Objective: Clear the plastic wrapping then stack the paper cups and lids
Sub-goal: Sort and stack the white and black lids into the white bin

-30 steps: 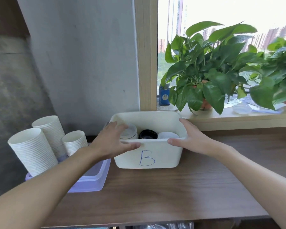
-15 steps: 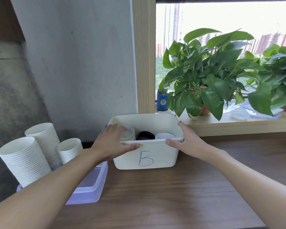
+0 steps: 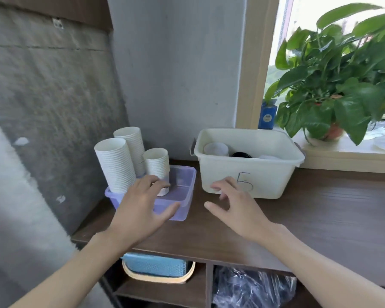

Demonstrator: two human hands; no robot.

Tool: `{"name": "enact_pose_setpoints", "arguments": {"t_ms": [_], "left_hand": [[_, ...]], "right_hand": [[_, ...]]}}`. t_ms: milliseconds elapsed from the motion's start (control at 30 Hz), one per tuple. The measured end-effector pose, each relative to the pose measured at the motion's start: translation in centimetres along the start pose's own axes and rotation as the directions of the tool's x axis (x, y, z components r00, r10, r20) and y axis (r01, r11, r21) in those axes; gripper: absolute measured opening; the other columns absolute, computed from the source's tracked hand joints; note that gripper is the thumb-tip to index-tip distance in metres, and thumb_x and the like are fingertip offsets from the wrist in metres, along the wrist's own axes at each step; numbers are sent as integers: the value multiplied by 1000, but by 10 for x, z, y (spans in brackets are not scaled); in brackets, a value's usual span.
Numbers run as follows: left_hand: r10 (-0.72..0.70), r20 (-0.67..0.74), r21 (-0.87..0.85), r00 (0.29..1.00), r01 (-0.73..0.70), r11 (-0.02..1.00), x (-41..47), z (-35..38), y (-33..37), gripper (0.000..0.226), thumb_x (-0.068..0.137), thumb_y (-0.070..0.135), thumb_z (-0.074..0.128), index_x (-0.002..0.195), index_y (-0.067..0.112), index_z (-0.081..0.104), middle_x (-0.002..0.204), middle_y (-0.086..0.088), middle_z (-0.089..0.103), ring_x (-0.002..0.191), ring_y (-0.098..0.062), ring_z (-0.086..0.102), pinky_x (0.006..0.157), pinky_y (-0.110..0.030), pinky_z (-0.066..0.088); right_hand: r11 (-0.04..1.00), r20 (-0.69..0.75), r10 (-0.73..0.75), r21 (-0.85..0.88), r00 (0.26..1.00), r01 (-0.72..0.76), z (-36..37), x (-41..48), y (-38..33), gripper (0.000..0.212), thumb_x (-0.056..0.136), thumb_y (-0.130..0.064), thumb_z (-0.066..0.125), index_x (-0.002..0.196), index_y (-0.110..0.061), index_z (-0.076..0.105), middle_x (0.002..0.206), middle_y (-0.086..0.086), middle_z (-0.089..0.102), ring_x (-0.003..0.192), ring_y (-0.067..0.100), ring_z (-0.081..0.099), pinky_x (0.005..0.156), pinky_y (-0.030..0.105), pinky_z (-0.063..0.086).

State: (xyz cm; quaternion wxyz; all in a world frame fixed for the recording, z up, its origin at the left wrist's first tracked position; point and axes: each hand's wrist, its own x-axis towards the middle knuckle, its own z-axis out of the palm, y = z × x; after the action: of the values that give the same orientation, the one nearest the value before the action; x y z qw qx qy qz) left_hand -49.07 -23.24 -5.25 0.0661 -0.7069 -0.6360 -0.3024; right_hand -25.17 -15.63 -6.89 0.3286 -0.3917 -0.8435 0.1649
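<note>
Whereas both hands held the rim of the white bin [image 3: 271,181] a second ago, they have now let go of it. The bin stands alone on the table [image 3: 320,210], right of centre, just below the window sill. The left hand [image 3: 142,210] is spread, fingers straight, over the near wall of the purple tray [image 3: 182,190] at centre left; contact with the tray cannot be confirmed. The right hand [image 3: 236,207] hovers apart from it in front of the bin's marked face, fingers loosely spread and holding nothing.

Paper cups [image 3: 116,165] stand in three nested stacks at the tray's left end. Lids [image 3: 216,148], pale ones and one black, lie inside the bin. Crumpled plastic [image 3: 251,287] shows on the shelf at the lower edge; whether it is the wrapping is unclear.

Assessment: the bin looks placed, and attention has passed to the tray, probably to square it beside the bin. Stacking appears largely done.
</note>
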Motion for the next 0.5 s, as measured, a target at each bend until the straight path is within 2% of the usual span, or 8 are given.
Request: {"name": "enact_pose_setpoints", "arguments": {"t_ms": [67,133,233,333,500], "left_hand": [[-85,-11,55,996,86,995,-19,-3,-22,55,79,58,51,113,18,68,107,-1,59,94,-23,59,80,-38,52],[-184,-25,66,983,185,981,-31,-3,-41,55,81,58,52,118,20,67,107,-4,56,92,-29,58,82,-41,52],[-308,-20,-7,951,308,952,-39,3,-57,46,84,43,71,126,27,62,118,-4,45,109,-29,52,93,-36,47],[-331,-63,-81,942,325,942,-37,13,-62,43,81,33,77,121,25,64,123,-7,42,114,-27,51,92,-31,46],[-324,-70,-94,943,318,944,-25,30,-76,48,82,35,76,127,29,58,135,-11,38,116,-32,54,90,-36,52]], "right_hand": [[1000,61,-6,30,998,4,24,1,-13,37,87,-45,62,120,-28,54,111,-18,42,94,5,52,78,28,49],[998,65,3,67,998,-7,43,4,-22,31,87,-45,63,113,-28,56,111,-16,42,93,6,53,79,29,50],[989,-5,72,126,997,-71,63,11,-29,21,84,-43,67,91,-27,55,102,-12,47,83,9,56,77,34,51],[980,-65,164,122,984,-155,73,20,-31,28,81,-42,71,87,-25,50,93,-9,49,78,10,57,73,32,51],[977,-126,192,118,973,-177,83,35,-26,25,84,-36,70,94,-23,51,96,-7,52,76,11,59,71,33,52]]}}
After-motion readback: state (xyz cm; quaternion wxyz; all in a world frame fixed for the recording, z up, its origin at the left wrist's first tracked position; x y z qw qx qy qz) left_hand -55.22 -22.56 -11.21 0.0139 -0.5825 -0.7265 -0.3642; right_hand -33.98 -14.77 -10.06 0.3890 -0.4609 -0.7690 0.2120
